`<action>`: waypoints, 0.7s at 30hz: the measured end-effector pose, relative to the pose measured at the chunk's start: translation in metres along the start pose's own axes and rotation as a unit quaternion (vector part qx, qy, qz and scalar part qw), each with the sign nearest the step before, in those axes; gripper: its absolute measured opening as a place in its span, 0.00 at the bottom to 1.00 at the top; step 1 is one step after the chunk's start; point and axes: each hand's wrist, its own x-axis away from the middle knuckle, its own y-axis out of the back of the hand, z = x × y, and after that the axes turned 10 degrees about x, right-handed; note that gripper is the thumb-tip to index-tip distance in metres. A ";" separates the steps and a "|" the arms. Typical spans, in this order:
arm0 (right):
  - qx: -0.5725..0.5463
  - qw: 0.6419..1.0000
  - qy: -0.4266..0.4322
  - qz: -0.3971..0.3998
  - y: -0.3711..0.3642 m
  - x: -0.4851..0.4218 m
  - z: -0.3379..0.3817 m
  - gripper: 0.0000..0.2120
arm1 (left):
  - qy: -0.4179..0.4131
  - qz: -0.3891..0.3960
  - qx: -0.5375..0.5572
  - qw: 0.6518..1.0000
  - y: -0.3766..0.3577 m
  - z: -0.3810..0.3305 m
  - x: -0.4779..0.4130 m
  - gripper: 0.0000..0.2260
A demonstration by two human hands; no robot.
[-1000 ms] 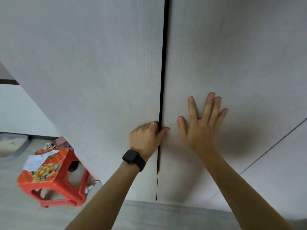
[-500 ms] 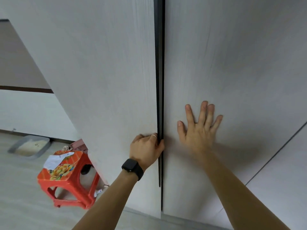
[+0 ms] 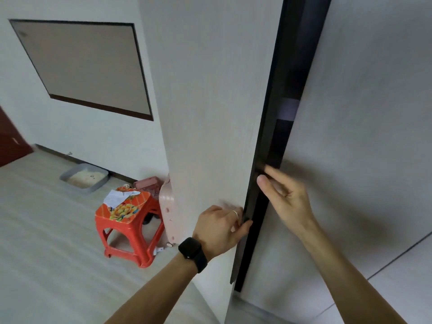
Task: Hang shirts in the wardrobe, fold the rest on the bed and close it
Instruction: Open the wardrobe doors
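far left i see a dark red door (image 3: 11,141), and on the pale wall (image 3: 98,136) a brown recessed panel (image 3: 86,66). on the floor (image 3: 46,242) against that wall sits a grey tray (image 3: 84,177) of pale grit. nearer is a red plastic stool (image 3: 128,223) with a flower print on top, a crumpled paper (image 3: 119,197) lying on it and a pink box (image 3: 149,184) just behind. a pale pink object (image 3: 167,206) (i can't tell what it is) peeks out from behind the left door (image 3: 210,101) of the wardrobe (image 3: 374,206), which fills the right half of my view. that left door stands ajar, swung out toward me, with a dark gap (image 3: 280,136) between it and the right door (image 3: 362,136). my left hand (image 3: 222,228), with a black watch (image 3: 192,251) on the wrist and a ring (image 3: 235,213) on one finger, grips the left door's dark edge, fingers curled round it. my right hand (image 3: 285,197) holds nothing. its fingers are fairly straight and blurred, with the tips at the gap beside the right door's edge.
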 end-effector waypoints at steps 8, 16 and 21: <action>0.162 0.951 0.236 -0.114 -0.062 0.038 0.015 0.23 | 0.108 -0.101 0.151 0.977 0.031 -0.005 0.069 0.31; 0.214 0.908 0.345 -0.106 -0.127 0.051 0.049 0.23 | 0.069 -0.124 0.086 0.986 0.089 0.024 0.129 0.33; 0.195 0.902 0.370 -0.104 -0.186 0.052 0.079 0.24 | 0.148 -0.138 0.069 0.977 0.123 0.049 0.171 0.36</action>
